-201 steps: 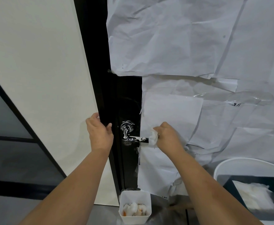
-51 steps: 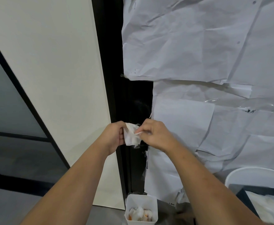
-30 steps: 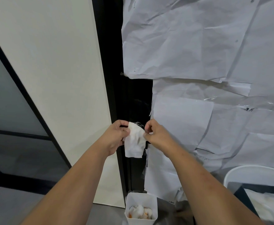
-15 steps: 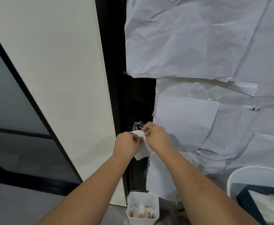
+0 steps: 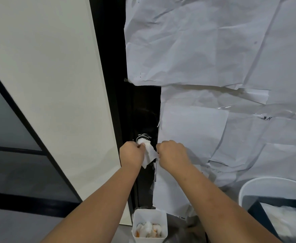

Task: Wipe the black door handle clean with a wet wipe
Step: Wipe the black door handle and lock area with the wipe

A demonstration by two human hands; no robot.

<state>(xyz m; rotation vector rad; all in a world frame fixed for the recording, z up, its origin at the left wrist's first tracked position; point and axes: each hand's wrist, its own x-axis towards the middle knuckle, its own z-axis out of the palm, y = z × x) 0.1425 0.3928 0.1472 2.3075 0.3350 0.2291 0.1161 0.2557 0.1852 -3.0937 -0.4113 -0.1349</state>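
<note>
A white wet wipe is stretched between my two hands in front of the black door. My left hand pinches its upper left part and my right hand pinches its right edge. Just above the wipe shows the top of the black door handle's round base, streaked with white smears. The handle's lever is hidden behind the wipe and my hands.
Crumpled white paper sheets cover the door to the right. A white wall panel stands at the left. On the floor sit a small white bin holding used wipes and a large white bucket with a dark tray of white wipes.
Earlier my right hand alone wiped the lever while my left held the door edge. Since then both hands took the wipe, unfolded it, and now hold it slightly lower against the handle.
</note>
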